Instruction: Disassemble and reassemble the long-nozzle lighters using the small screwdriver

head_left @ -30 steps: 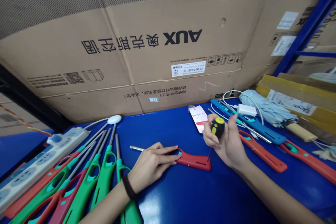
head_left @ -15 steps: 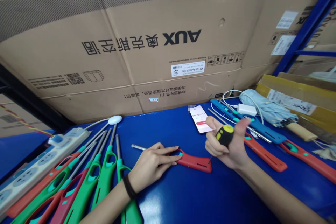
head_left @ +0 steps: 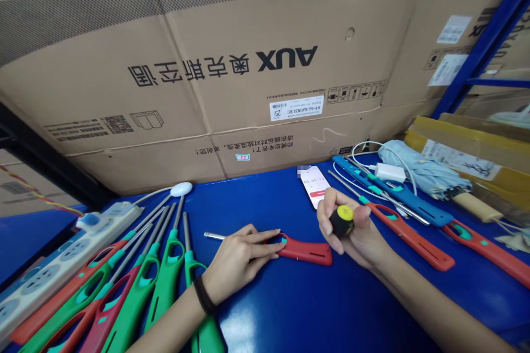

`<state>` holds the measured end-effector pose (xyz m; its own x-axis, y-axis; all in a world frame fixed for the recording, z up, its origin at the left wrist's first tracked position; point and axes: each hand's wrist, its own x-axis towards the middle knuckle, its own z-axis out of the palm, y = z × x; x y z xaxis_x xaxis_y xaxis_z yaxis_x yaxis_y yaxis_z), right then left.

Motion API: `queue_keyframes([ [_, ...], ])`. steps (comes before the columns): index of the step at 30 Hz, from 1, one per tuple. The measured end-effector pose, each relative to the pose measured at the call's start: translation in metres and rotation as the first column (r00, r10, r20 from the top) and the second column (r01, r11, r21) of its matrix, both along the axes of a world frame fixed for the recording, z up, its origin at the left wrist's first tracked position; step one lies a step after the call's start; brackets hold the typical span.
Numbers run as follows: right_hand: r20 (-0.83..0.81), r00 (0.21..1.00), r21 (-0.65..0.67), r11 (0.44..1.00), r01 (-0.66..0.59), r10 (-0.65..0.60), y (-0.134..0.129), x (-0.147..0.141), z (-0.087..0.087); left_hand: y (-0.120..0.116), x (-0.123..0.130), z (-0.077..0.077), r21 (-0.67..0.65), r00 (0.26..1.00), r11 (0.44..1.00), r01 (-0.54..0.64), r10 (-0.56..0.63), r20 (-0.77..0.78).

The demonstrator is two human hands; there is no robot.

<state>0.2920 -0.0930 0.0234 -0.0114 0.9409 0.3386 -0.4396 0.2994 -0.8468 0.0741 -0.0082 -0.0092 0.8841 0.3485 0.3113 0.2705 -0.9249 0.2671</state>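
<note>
A red lighter lies on the blue table, its metal tube pointing left. My left hand rests over the lighter's trigger end, its fingers pressed on it and closed around that part. In my right hand is a screwdriver with a black and yellow handle, gripped between thumb and fingers above the lighter's right end. The screwdriver's shaft and tip are hidden behind the hand.
Green and red lighters lie at the left beside a white power strip. A phone is behind my right hand. Blue and red lighters, a charger and an umbrella lie right. A large carton stands behind.
My right hand has moved slightly left with the screwdriver, whose handle is now tilted differently. The red lighter's right end has shifted slightly up and left. My left hand has barely moved.
</note>
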Motion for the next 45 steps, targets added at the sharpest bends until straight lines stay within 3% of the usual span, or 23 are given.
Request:
queue_keyframes([
  [8,-0.032,0.998,-0.139,0.989,-0.057,0.053,0.0004,-0.0022,0.007,0.0002,0.0003,-0.0003,-0.012,1.0,1.0,0.0,0.0,0.008],
  [13,-0.096,0.995,-0.057,0.998,-0.025,0.019,0.0007,-0.0009,0.004,0.0,0.0002,0.0003,-0.01,1.0,1.0,0.002,-0.002,0.011],
  [19,0.012,0.994,-0.066,0.992,0.107,-0.106,0.001,-0.0021,0.002,-0.0011,0.0001,0.0022,-0.008,1.0,1.0,0.019,-0.019,0.008],
  [23,-0.023,0.998,-0.143,0.988,0.063,-0.067,0.0022,-0.0034,0.0032,-0.0018,0.0004,0.0018,-0.011,1.0,1.0,0.012,-0.012,0.008],
  [29,-0.013,0.996,-0.048,0.995,0.089,-0.089,0.0029,-0.0041,0.0027,-0.0022,0.0004,-0.0001,-0.028,1.0,1.0,0.013,-0.012,0.017],
  [38,-0.054,0.998,-0.157,0.987,0.031,-0.04,0.002,-0.0043,0.0068,-0.0014,0.0004,-0.0005,-0.025,1.0,1.0,0.012,-0.012,0.016],
  [45,0.046,0.983,-0.072,0.981,0.181,-0.178,0.0018,-0.0035,0.0052,-0.0018,0.0004,0.0012,-0.016,1.0,1.0,0.017,-0.017,0.012],
])
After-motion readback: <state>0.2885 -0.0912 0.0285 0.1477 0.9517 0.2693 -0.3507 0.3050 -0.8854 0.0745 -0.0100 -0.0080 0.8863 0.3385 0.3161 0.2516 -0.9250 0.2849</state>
